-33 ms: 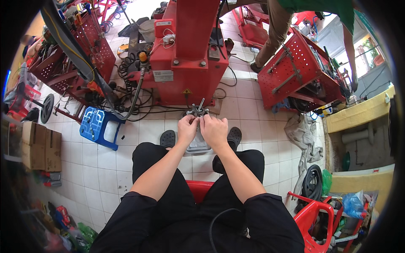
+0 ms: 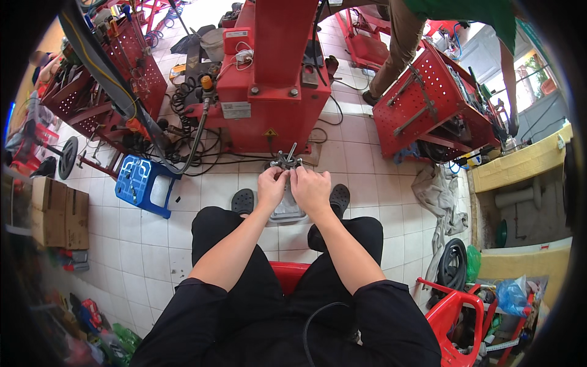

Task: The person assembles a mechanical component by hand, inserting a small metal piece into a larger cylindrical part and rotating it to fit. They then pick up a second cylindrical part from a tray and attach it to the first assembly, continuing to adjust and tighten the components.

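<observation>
My left hand (image 2: 271, 187) and my right hand (image 2: 310, 189) meet in front of my knees, fingers bent and thumbs close together. Both are closed at the near edge of a grey metal part (image 2: 286, 161) with bolt-like ends and a thin rod sticking up. My fingers cover the near side of that part, so its exact kind cannot be made out. Below my hands, between my dark clogs, a pale grey tray (image 2: 288, 216) rests on the floor, partly hidden by my hands.
Ahead stands a red machine column (image 2: 275, 116) with hoses at its foot. A blue stool (image 2: 139, 183) is left; cardboard boxes (image 2: 60, 211) lie farther left. At right are a red tool cart (image 2: 406, 104), a co-worker's leg (image 2: 397, 52), a grey cloth (image 2: 437, 199) and a red chair (image 2: 455, 321).
</observation>
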Demonstrator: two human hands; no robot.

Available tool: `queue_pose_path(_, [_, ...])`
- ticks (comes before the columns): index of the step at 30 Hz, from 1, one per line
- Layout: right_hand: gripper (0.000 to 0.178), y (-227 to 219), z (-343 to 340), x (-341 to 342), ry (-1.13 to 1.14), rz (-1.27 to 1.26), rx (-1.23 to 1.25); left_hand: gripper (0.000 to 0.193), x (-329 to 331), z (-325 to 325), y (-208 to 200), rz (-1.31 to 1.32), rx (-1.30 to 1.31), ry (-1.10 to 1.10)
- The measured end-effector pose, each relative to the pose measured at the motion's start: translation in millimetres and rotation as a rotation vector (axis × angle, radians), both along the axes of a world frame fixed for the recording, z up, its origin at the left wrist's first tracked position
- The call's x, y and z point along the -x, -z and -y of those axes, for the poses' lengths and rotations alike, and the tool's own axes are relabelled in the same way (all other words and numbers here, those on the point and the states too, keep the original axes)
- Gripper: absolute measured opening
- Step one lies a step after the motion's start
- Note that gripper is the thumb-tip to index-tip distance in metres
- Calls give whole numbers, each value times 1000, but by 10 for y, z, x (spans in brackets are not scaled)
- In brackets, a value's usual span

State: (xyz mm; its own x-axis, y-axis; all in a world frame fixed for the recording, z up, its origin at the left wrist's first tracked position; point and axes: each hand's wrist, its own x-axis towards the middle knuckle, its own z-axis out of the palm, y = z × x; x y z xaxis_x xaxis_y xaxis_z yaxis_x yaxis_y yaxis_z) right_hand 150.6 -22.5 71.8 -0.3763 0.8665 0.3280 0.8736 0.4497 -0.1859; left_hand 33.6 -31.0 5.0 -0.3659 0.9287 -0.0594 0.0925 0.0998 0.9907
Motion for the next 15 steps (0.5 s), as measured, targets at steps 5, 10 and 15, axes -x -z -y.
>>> queue_pose_path(5, [17, -42, 8, 8, -3, -73, -16, 16, -23, 1, -2, 47, -15, 7])
queue_pose_path(10, [18, 67, -20, -39, -12, 5, 26, 15, -37, 22, -99, 69, -9, 7])
queue_pose_path(15, [19, 3, -14, -8, -28, -80, -22, 15, -36, 24, -77, 113, -13, 21])
